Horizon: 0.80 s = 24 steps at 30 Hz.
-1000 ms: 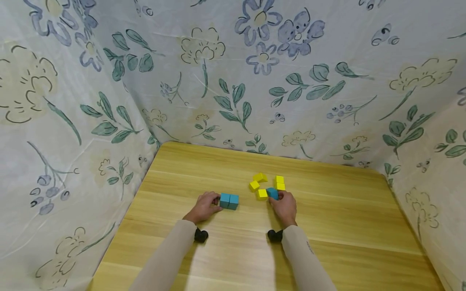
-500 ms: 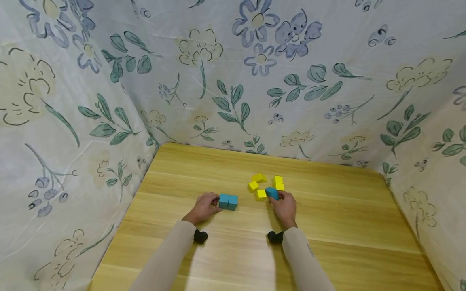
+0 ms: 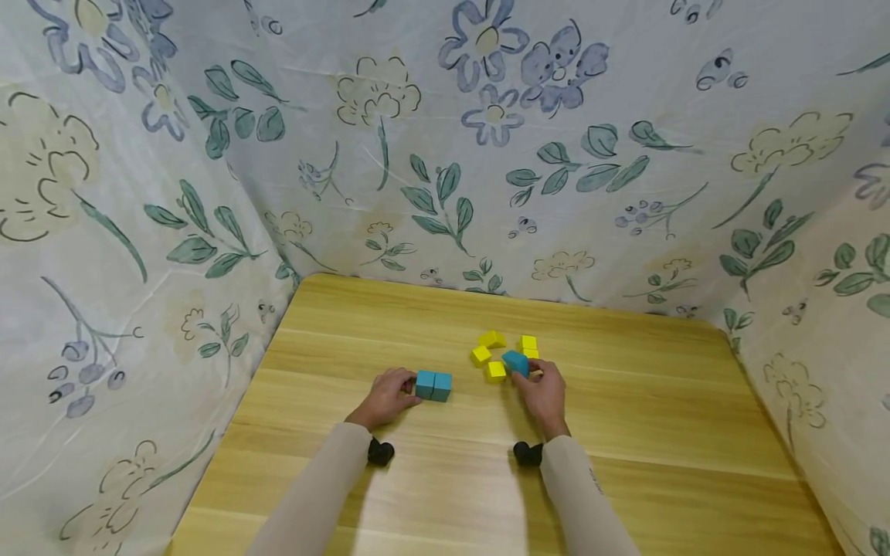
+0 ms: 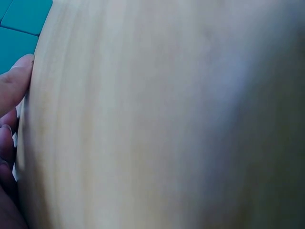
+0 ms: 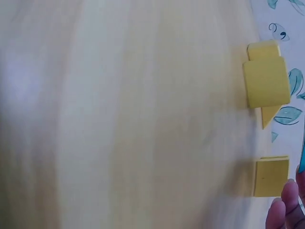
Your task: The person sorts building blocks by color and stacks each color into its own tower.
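Note:
Two blue blocks stand side by side left of centre on the table; my left hand [image 3: 385, 398] has thumb and fingers at the left blue block [image 3: 425, 384]. Its neighbour is the right blue block [image 3: 442, 387]. In the left wrist view the thumb [image 4: 16, 78] lies against a blue face [image 4: 14, 47]. My right hand [image 3: 545, 394] pinches another blue block [image 3: 514, 361], held tilted over the table beside a yellow block [image 3: 495, 372]. Only a blue sliver of that block shows in the right wrist view, above the fingertips [image 5: 288, 198].
Behind the held block, a yellow pair [image 3: 528, 341] sits to the right, partly covered. A yellow cube [image 3: 480, 355] and a yellow wedge-like block [image 3: 491, 339] lie to the left. Flowered cloth [image 3: 389, 154] hangs around the wooden table [image 3: 626, 401].
My right hand has raised the blue block slightly, so it covers more of the yellow pair behind. My left hand stays at the two blue blocks. The head view has shifted a little.

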Motion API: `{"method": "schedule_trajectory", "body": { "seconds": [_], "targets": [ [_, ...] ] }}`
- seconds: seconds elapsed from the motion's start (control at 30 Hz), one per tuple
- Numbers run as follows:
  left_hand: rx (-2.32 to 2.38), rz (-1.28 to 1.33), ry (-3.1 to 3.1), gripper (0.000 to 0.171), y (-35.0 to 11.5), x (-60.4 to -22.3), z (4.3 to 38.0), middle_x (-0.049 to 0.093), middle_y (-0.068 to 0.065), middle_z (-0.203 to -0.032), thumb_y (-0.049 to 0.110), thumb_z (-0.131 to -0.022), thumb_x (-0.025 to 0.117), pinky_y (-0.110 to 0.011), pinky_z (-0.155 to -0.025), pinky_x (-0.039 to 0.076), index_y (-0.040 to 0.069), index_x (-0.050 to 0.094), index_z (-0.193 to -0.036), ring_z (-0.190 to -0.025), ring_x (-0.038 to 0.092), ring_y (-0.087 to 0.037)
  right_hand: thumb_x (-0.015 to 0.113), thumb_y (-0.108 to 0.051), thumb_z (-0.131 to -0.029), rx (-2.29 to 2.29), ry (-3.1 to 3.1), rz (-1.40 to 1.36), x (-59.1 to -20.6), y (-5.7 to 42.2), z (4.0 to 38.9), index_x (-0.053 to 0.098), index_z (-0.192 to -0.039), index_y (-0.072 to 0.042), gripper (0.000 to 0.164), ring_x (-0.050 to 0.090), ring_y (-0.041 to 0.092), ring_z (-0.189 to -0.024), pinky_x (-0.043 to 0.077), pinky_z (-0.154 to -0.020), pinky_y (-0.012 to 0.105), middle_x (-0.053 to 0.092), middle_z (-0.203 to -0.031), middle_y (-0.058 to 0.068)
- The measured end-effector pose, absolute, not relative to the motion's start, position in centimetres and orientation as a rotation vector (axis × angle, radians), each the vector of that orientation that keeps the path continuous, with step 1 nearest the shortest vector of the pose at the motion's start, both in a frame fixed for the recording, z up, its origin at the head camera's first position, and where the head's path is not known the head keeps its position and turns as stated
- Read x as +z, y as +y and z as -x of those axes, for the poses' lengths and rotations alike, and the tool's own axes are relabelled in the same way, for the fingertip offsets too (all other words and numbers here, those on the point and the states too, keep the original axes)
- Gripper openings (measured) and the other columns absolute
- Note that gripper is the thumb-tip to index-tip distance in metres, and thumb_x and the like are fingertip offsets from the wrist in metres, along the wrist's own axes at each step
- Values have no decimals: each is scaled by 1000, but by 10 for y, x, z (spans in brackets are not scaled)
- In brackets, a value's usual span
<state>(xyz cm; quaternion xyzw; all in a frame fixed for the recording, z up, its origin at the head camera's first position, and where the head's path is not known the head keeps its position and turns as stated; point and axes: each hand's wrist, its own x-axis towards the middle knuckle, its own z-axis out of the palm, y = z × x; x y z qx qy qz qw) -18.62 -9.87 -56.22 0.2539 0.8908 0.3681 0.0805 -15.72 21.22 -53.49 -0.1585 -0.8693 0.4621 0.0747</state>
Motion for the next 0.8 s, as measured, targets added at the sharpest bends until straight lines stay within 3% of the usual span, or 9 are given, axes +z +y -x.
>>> {"method": "schedule_trajectory", "body": {
  "seconds": [0.23, 0.6, 0.8],
  "targets": [
    [1104, -760, 2673, 35, -99, -563, 186, 51, 5, -85, 20, -88, 72, -43, -84, 31, 2, 61, -116, -87, 44, -16, 73, -23, -86, 1364, -2611, 384, -522, 205, 157, 61, -119, 2, 43, 50, 26, -90, 42, -75, 34, 57, -113, 15],
    [1115, -762, 2659, 33, -99, -563, 186, 50, 4, -86, 20, -89, 71, -45, -84, 30, 2, 61, -114, -87, 43, -18, 76, -14, -84, 1385, -2581, 129, -506, 185, 157, 64, -113, 1, 36, 54, 30, -94, 43, -82, 41, 60, -109, 15],
    [1190, -871, 2648, 35, -103, -562, 184, 49, 4, -84, 28, -92, 67, -44, -81, 29, 0, 60, -111, -86, 42, -18, 75, -14, -85, 1419, -2616, 18, -499, 169, 155, 62, -118, 1, 37, 55, 31, -99, 45, -87, 47, 60, -113, 15]
  ]
}}
